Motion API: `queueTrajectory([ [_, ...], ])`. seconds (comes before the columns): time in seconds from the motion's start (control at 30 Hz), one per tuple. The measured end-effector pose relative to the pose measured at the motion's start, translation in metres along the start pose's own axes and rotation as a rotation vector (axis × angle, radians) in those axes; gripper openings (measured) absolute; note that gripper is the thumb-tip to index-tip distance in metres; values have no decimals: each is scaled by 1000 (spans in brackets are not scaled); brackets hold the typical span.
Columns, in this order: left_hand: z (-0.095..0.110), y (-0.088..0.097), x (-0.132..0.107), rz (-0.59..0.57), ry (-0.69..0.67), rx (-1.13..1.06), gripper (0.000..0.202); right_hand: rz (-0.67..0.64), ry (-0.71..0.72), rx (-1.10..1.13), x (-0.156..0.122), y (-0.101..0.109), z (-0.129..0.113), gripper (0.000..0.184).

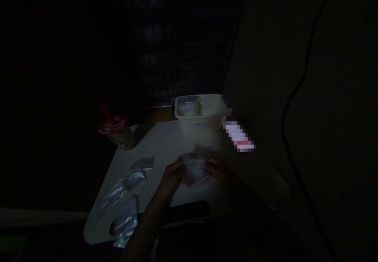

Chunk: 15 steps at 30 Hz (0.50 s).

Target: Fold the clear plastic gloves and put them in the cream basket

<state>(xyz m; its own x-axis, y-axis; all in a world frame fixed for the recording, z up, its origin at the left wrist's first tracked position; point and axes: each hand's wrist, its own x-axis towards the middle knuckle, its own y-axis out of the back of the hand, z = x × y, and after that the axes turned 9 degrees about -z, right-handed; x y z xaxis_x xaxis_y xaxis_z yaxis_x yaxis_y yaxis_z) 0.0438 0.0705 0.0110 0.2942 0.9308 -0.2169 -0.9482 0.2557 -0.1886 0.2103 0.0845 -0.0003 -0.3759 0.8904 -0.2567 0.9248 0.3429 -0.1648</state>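
Observation:
In a dim room, my left hand (173,177) and my right hand (218,168) hold a crumpled transparent plastic bag (195,171) between them, above the middle of a pale table (165,145). The fingers are hard to make out in the low light. Left of my left hand, several flat transparent plastic bags lie on the table, including one (113,196) and another (125,221) near the front edge.
A white plastic tub (217,112) at the table's far edge holds transparent bags. A cup with a red straw (116,132) stands at the far left corner. A blurred pink-and-white item (238,136) lies to the right. A wall with a black cable (295,116) runs along the right.

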Motion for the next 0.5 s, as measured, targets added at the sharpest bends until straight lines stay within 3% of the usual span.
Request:
queueTrajectory([
  [0.13,-2,6,0,0,-24,31,16,27,32,-154,-3,4,-1,12],
  [0.3,-2,10,-1,-44,-87,260,24,2,183,-353,-6,9,-1,20],
  [0.5,-11,7,3,44,-188,468,33,146,188,-218,2,12,9,28],
])
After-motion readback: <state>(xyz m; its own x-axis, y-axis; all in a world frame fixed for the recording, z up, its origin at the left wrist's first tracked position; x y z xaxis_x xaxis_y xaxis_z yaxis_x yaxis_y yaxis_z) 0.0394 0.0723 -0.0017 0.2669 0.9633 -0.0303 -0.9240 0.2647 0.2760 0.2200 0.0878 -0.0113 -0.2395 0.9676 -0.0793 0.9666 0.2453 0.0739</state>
